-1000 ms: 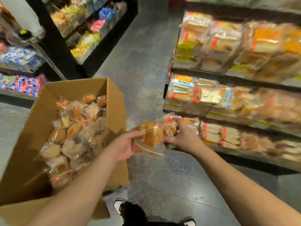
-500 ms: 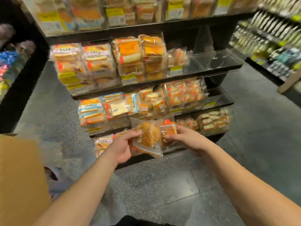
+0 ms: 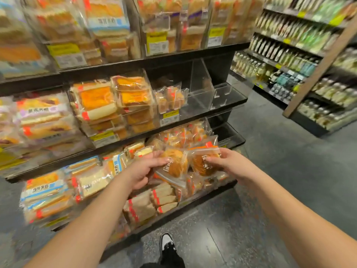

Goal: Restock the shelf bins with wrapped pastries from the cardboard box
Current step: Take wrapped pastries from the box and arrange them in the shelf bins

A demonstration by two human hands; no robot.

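Observation:
My left hand (image 3: pixel 142 169) grips one clear-wrapped round golden pastry (image 3: pixel 174 165) by its left edge. My right hand (image 3: pixel 229 164) grips a second wrapped round pastry (image 3: pixel 201 163) from the right. Both packs are held side by side in front of the lower shelf tiers. One tier up, a clear bin (image 3: pixel 172 99) holds a few small wrapped pastries, and to its right stand bare clear bins (image 3: pixel 202 89). The cardboard box is out of view.
The black tiered shelf (image 3: pixel 195 115) is packed with wrapped sandwiches and cakes on the left. A second shelf unit (image 3: pixel 301 60) with bottles and packets stands across the aisle at the right. My shoe (image 3: pixel 167 242) is on the grey floor below.
The view swung from the cardboard box to the shelf and closed in on it. Both hands carried the two wrapped pastries along, now held higher, nearer the shelf bins.

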